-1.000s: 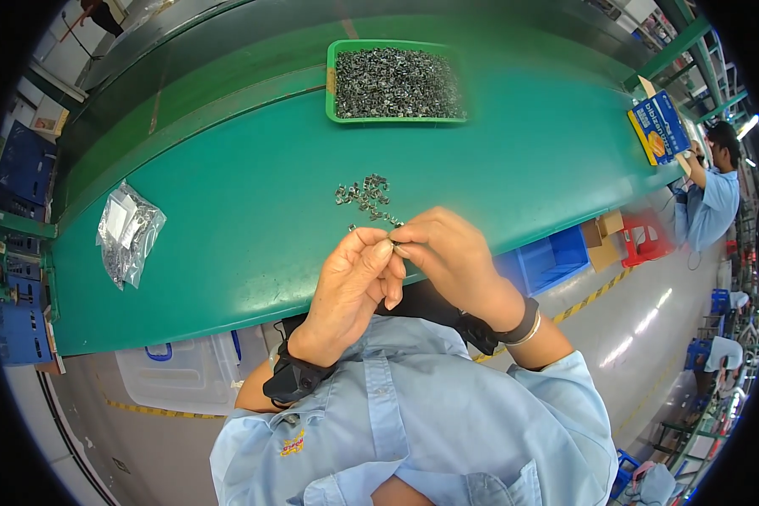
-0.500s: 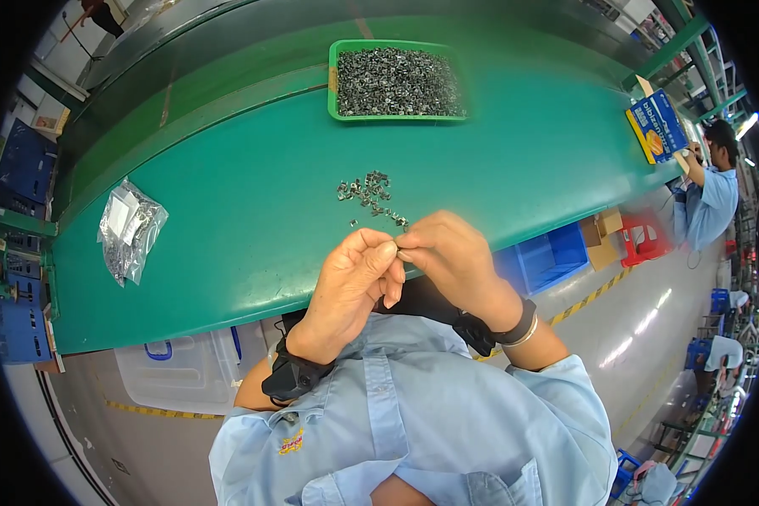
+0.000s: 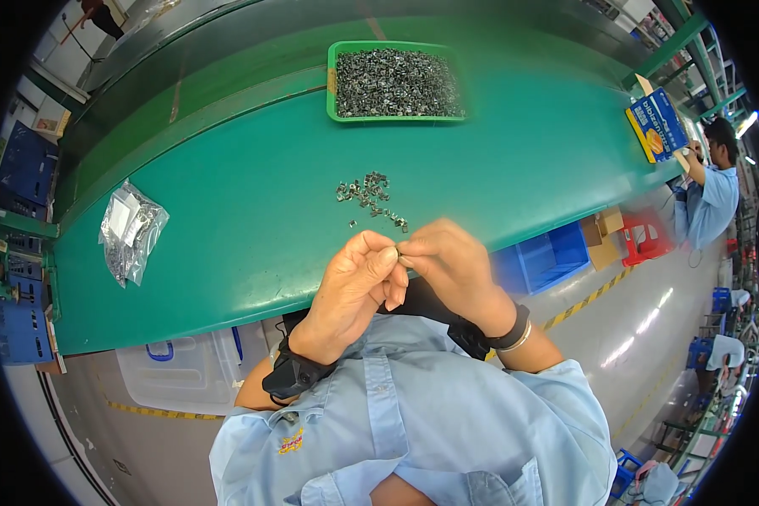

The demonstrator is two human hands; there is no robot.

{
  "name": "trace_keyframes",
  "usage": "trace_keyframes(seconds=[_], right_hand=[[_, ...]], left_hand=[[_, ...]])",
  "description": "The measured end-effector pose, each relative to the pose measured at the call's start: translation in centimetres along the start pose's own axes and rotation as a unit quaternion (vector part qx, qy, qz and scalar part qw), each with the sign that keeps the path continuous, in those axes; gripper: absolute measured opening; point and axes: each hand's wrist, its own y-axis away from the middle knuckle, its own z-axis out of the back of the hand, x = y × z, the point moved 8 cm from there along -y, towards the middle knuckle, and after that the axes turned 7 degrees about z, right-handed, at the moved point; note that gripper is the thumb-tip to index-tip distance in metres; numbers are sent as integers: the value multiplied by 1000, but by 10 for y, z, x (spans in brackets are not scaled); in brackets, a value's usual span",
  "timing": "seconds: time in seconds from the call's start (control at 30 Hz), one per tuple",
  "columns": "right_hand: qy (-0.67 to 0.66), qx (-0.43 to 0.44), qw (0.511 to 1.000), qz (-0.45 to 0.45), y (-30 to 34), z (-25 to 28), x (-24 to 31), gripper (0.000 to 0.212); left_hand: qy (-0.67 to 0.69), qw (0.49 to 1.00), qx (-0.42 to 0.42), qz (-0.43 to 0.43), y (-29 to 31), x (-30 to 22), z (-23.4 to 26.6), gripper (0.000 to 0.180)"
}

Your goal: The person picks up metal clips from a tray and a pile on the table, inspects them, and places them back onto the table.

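Note:
My left hand (image 3: 358,278) and my right hand (image 3: 451,261) meet at the fingertips just over the near edge of the green table (image 3: 244,228). Thumb and forefinger of each are pinched together. Whatever sits between them is tiny and mostly covered by the fingers; only a dark speck shows. Right beyond my hands lies a loose scatter of small shiny metal pieces (image 3: 364,201), with a short trail of them reaching toward my right fingers. Farther back, a green plastic tray (image 3: 332,93) holds a great heap of similar small metal pieces (image 3: 396,82).
A clear plastic bag (image 3: 131,232) of small parts lies at the table's left. At the far right are a blue and yellow box (image 3: 656,126) and a seated co-worker (image 3: 717,190). Below the edge stand a blue bin (image 3: 552,257), a red stool (image 3: 643,239) and a clear lidded box (image 3: 177,375).
My right hand and wrist have shifted very slightly to the left and down. Both pinches stay together at the fingertips, and the scattered pieces look unchanged.

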Motion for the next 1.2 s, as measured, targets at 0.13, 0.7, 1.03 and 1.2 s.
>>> trace_keyframes(seconds=[0.13,0.7,1.03,1.2], right_hand=[[-16,-10,1000,-7,4,2,5,21],[-5,-7,999,40,4,6,9,16],[-58,17,998,26,1,4,12,16],[-44,37,997,54,-1,1,15,17]], left_hand=[[41,999,23,4,0,4,-4,13],[-28,1000,7,10,7,-2,-10,13],[53,993,98,26,5,9,-14,14],[36,994,99,36,7,7,-12,16]])
